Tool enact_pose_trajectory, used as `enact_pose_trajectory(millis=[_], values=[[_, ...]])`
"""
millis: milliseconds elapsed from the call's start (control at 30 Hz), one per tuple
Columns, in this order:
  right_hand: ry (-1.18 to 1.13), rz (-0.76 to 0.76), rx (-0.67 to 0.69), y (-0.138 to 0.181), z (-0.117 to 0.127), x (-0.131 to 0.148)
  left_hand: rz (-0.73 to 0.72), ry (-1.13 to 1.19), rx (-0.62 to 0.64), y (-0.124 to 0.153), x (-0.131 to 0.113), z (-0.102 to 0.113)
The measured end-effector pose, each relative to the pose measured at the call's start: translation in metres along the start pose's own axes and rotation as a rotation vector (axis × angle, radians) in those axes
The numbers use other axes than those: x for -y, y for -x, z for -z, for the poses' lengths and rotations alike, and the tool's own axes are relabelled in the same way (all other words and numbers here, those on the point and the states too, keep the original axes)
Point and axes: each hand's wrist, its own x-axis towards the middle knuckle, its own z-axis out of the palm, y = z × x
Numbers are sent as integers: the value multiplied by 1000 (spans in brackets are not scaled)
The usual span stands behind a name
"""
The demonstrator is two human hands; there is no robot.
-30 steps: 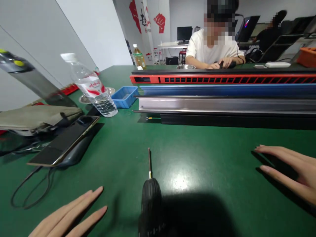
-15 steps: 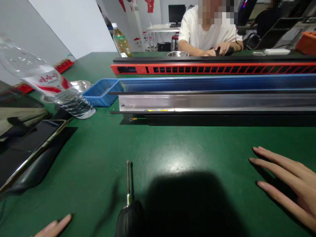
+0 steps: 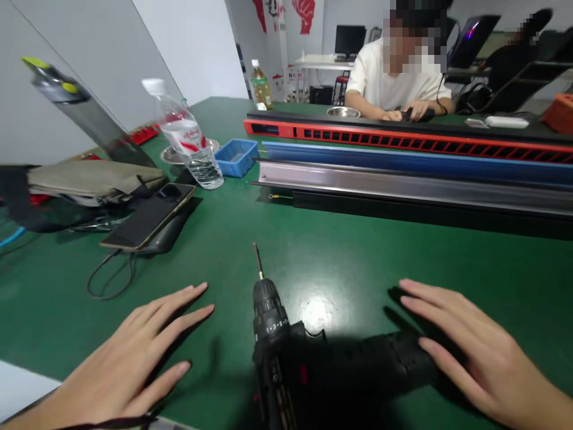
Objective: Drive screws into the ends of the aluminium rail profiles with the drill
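Fingers [image 3: 188, 295] of the left hand [image 3: 129, 358] lie splayed flat on the green worktop [image 3: 358, 251], holding nothing — the right hand [image 3: 474, 352], likewise spread, touches the handle of the drill [image 3: 271, 325], which lies between them, bit toward 12 o'clock.

The left hand [image 3: 134, 358] is wearing a thin black band [image 3: 107, 423] at its wrist, and the right hand [image 3: 474, 352] is showing bare fingers.
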Motion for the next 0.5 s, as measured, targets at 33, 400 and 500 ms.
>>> enact_pose_trajectory(millis=[33, 400, 500], values=[[-10, 51, 5, -3, 2, 13, -15, -18, -4, -1, -2, 2], [143, 200, 72, -18, -22, 46, 2, -76, -61, -74, -6, 33], [95, 159, 101, -10, -15, 22, 45, -85, -148, -126, 9, 39]])
